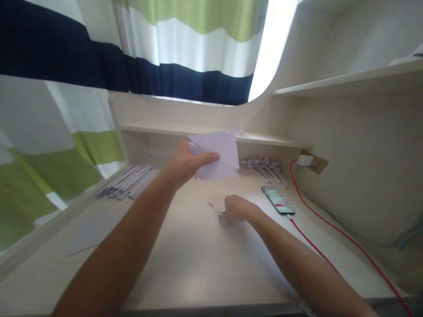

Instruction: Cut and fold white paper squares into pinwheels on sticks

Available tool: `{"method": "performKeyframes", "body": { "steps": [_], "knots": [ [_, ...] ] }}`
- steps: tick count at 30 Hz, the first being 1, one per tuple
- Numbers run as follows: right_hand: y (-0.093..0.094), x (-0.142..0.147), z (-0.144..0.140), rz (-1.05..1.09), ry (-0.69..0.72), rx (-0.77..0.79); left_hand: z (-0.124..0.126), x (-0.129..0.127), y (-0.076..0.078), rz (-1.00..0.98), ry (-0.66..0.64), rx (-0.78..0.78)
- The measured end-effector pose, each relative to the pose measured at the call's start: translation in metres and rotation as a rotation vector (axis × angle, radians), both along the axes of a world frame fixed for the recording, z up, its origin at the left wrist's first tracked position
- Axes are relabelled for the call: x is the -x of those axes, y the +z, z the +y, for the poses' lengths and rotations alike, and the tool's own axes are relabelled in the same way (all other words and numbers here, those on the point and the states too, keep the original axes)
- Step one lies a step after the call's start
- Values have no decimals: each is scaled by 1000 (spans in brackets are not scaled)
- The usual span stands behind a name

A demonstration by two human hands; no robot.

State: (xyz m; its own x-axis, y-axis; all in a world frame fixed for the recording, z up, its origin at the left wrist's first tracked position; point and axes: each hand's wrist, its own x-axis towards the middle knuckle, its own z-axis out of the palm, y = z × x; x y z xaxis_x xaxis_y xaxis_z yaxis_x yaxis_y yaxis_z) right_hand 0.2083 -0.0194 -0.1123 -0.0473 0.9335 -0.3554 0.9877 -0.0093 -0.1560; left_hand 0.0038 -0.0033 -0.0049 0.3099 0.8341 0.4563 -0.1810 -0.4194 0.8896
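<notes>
My left hand (185,164) is raised above the desk and pinches a folded pale lilac paper (220,154) with pointed flaps. My right hand (238,209) rests low on the desk (185,264), fingers curled over a pair of scissors (218,212). Only the blade tip and part of a handle show from under that hand. The paper hangs a little above and to the left of the scissors.
A bundle of rolled paper sticks (127,181) lies at the back left. Several finished paper pinwheels (264,168) lie at the back right. A phone (278,200) on a red cable (346,237) lies right of my hand. A flat lilac sheet (94,230) lies near the left edge.
</notes>
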Motion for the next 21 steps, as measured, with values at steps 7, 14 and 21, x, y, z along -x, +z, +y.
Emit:
{"method": "performKeyframes", "body": {
  "steps": [7, 14, 21],
  "knots": [
    [-17, -11, -11, 281, -26, -200, 9, 25, -2, 214, -20, 46],
    [-17, -6, 5, 949, -91, -224, 11, 53, 12, 93, 14, 24],
    [55, 18, -8, 1383, 47, -221, -11, 72, 31, -82, 64, -2]
  ]
}}
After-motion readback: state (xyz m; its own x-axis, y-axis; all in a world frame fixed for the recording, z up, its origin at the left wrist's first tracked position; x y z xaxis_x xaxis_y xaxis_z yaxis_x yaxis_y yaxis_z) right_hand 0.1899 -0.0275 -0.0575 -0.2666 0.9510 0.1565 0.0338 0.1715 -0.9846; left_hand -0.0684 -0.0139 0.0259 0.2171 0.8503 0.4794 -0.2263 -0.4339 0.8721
